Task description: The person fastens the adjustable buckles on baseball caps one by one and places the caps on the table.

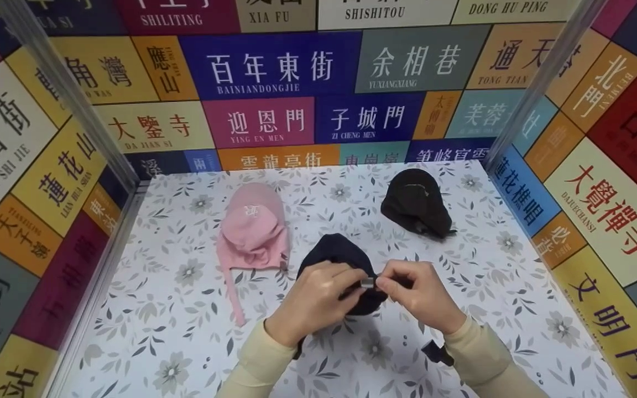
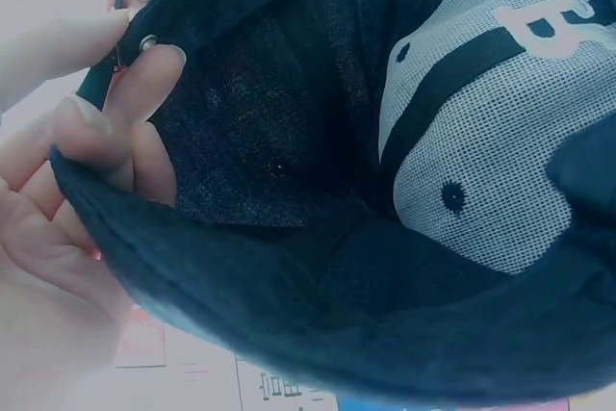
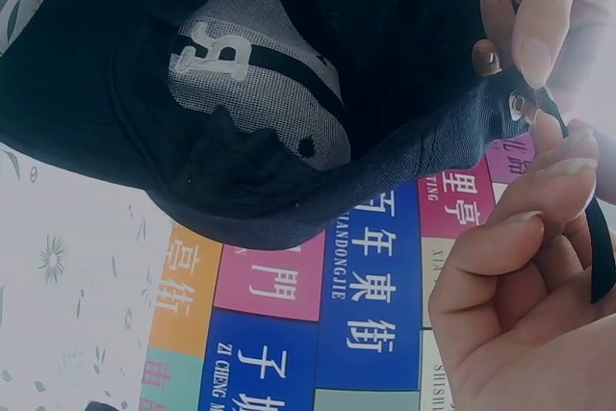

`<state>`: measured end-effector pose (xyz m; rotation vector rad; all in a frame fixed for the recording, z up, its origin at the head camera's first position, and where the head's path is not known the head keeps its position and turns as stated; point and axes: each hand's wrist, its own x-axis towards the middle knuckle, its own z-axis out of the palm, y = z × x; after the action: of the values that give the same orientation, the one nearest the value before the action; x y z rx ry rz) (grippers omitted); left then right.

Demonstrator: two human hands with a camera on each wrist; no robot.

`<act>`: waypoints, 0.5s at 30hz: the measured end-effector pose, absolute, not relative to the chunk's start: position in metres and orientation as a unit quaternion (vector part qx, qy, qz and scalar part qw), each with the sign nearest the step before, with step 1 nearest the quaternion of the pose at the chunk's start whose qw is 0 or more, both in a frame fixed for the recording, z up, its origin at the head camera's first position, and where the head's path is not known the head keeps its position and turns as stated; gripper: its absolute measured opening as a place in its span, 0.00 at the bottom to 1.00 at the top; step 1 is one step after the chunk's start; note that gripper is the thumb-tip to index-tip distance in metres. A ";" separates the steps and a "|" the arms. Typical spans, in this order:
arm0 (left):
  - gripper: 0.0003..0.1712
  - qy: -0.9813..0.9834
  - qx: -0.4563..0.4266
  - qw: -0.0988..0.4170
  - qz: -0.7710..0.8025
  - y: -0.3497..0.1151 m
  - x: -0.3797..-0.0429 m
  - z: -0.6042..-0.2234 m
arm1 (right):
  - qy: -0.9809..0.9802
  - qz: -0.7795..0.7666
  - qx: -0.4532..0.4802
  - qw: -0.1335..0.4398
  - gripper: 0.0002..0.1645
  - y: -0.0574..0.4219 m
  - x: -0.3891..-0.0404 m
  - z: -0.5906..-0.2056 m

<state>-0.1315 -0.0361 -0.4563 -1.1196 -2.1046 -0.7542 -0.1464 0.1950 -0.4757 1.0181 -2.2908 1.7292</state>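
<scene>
A dark navy baseball cap (image 1: 332,250) is between both hands above the table, its hollow underside toward the wrist cameras. Inside it, white mesh backing (image 2: 500,132) and the reverse of a stitched letter show. My left hand (image 1: 318,296) grips the cap's back edge beside a small metal buckle (image 1: 367,282). The right hand (image 1: 419,288) pinches the cap's adjusting strap (image 3: 601,252) close to that buckle, and the strap's loose end hangs past the fingers. Fingertips of both hands nearly meet there and partly hide how the strap sits in the buckle.
On the flower-patterned table (image 1: 186,298), a pink cap (image 1: 252,224) lies at the left with its strap trailing toward the front. A dark brown cap (image 1: 415,202) lies at the back right. Panels with printed characters enclose the table at the back and sides.
</scene>
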 end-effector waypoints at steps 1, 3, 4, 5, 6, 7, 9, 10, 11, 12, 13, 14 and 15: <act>0.08 -0.798 -0.425 0.315 -0.288 -0.036 -0.132 -0.456 | -0.751 0.567 0.334 0.047 0.13 0.194 -0.146 -0.474; 0.08 -0.799 -0.424 0.317 -0.285 -0.037 -0.132 -0.456 | -0.753 0.566 0.333 0.047 0.12 0.193 -0.145 -0.470; 0.08 -0.800 -0.422 0.317 -0.284 -0.037 -0.132 -0.456 | -0.753 0.566 0.333 0.044 0.12 0.192 -0.144 -0.468; 0.08 -0.801 -0.421 0.316 -0.285 -0.037 -0.131 -0.456 | -0.753 0.567 0.333 0.041 0.12 0.191 -0.143 -0.465; 0.08 -0.802 -0.420 0.315 -0.284 -0.037 -0.131 -0.456 | -0.752 0.567 0.333 0.037 0.12 0.190 -0.141 -0.461; 0.08 -0.803 -0.419 0.315 -0.284 -0.037 -0.131 -0.456 | -0.752 0.567 0.333 0.034 0.12 0.189 -0.140 -0.458; 0.08 -0.806 -0.416 0.315 -0.280 -0.036 -0.131 -0.457 | -0.751 0.567 0.336 0.030 0.11 0.187 -0.139 -0.452; 0.08 -0.807 -0.415 0.314 -0.280 -0.036 -0.130 -0.457 | -0.752 0.566 0.337 0.030 0.11 0.187 -0.138 -0.450; 0.08 -0.807 -0.414 0.312 -0.281 -0.036 -0.130 -0.457 | -0.753 0.564 0.337 0.030 0.11 0.186 -0.138 -0.448; 0.08 -0.808 -0.413 0.312 -0.281 -0.036 -0.130 -0.458 | -0.755 0.560 0.338 0.031 0.10 0.185 -0.137 -0.447; 0.08 -0.808 -0.413 0.312 -0.281 -0.035 -0.130 -0.458 | -0.757 0.558 0.339 0.033 0.10 0.185 -0.136 -0.446; 0.08 -0.809 -0.412 0.311 -0.281 -0.035 -0.129 -0.459 | -0.758 0.556 0.340 0.032 0.11 0.184 -0.136 -0.445; 0.08 -0.809 -0.411 0.311 -0.281 -0.035 -0.129 -0.459 | -0.759 0.554 0.341 0.031 0.11 0.183 -0.136 -0.445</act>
<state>-0.1292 -0.0347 -0.4590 -1.0853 -2.1362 -0.7412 -0.1356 0.1826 -0.4448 1.0492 -2.3385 1.7060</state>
